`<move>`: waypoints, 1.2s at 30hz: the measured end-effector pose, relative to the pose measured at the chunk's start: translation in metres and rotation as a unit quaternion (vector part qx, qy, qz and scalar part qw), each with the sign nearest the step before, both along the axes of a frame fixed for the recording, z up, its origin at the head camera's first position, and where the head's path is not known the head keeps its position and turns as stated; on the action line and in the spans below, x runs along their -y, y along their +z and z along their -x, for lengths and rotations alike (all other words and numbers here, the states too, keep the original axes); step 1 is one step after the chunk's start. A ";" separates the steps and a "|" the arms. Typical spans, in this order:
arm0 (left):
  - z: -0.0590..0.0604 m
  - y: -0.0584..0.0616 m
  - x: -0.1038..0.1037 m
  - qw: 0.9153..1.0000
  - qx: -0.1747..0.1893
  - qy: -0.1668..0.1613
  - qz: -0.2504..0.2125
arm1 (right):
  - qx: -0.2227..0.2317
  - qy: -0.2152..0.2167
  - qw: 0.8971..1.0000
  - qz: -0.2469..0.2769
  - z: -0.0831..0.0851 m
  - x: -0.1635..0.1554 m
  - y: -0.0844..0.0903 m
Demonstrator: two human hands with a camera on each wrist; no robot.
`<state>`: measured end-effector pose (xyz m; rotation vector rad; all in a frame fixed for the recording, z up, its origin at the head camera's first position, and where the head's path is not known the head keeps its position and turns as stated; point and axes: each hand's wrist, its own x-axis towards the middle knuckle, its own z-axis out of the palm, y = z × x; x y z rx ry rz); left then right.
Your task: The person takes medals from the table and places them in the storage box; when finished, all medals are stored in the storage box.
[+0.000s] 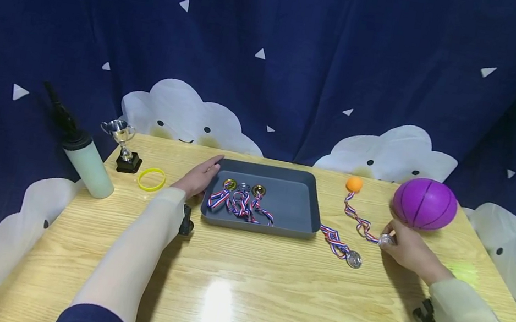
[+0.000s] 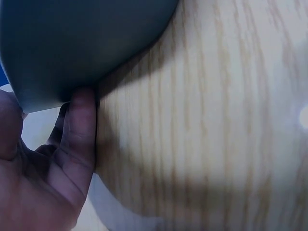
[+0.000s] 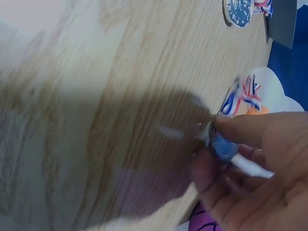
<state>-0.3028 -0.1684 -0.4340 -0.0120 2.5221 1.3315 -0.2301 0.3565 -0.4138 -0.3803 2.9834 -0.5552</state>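
Left hand: I see my left hand (image 1: 198, 179) resting against the left rim of the grey tray (image 1: 303, 209), fingers straight and together, gripping nothing.
Right hand: my right hand (image 1: 407, 246) sits right of the tray, thumb and fingertips pinched on a silver medal (image 1: 386, 239).
Held medal: it lies low on the wooden table (image 1: 238, 291), its striped ribbon (image 1: 356, 215) trailing back toward an orange ball (image 1: 354, 184).
Second medal: another silver medal (image 1: 353, 259) lies between tray and right hand.
Tray contents: three ribboned medals (image 1: 242, 197).
Purple ball: a purple ball (image 1: 424, 204), right of the tray, just behind my right hand.
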 end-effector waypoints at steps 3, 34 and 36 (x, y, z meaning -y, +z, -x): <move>0.001 0.001 0.001 1.000 0.005 0.000 0.000 | -0.005 0.017 1.000 0.025 0.000 0.000 0.001; -0.001 0.003 -0.001 1.000 0.012 0.011 0.004 | 0.178 0.132 0.822 0.524 0.060 0.151 0.125; -0.001 0.002 -0.002 1.000 0.011 0.012 0.001 | 0.206 0.126 0.840 0.487 0.065 0.164 0.113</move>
